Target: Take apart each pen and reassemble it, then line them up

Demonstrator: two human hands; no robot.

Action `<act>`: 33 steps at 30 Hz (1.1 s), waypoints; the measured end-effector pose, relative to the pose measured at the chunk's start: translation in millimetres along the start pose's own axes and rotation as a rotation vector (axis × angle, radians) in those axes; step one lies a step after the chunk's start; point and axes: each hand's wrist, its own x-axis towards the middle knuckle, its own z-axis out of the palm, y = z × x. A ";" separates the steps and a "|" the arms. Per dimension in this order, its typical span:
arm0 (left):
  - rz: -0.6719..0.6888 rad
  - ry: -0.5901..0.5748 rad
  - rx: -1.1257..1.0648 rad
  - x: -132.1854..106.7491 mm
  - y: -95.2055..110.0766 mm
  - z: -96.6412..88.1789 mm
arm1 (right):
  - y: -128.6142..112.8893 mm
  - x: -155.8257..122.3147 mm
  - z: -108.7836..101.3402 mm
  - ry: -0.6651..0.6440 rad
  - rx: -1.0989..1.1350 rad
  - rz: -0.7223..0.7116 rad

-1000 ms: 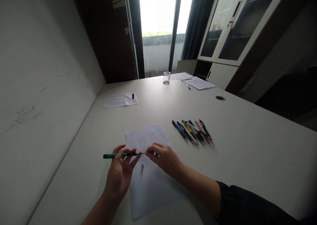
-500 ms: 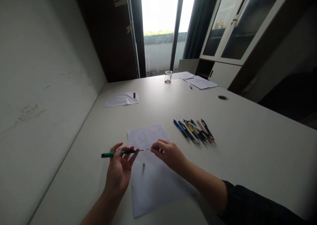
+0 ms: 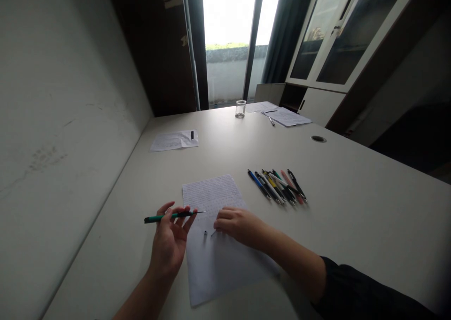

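Note:
A green and black pen point(image 3: 154, 219) lies nearly level in my left hand point(image 3: 169, 242), its fingers closed around the barrel. The pen's front end is uncapped, and a thin bare refill point(image 3: 201, 212) sticks out to the right. My right hand point(image 3: 243, 226) is low over the written sheet point(image 3: 221, 273), fingertips pinched on a short, thin piece point(image 3: 213, 233) that looks like a pen spring. Just left of that piece, the small metallic pen tip point(image 3: 205, 234) stands on the sheet.
Several pens point(image 3: 278, 187) lie in a bunch right of the sheet. Farther back are a crumpled paper point(image 3: 174, 141), a clear glass point(image 3: 240, 109), a stack of papers point(image 3: 289, 117), another pen point(image 3: 271, 121) and a cable hole point(image 3: 318, 139). A wall point(image 3: 70, 122) borders the table's left side.
My right hand has moved away from the refill's end and down to the sheet, with the thin spring-like piece in its fingertips. My left hand holds the pen almost unmoved.

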 end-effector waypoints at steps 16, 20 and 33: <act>-0.095 -0.126 0.013 -7.7 -1.4 6.9 | -20.1 11.9 -2.4 0.300 0.305 0.330; -0.091 -0.110 0.003 -5.8 -0.4 4.7 | -18.1 9.5 -9.0 0.347 0.334 0.383; -0.073 -0.026 0.013 0.8 1.2 -1.4 | 1.7 -24.1 -38.3 0.559 0.378 0.543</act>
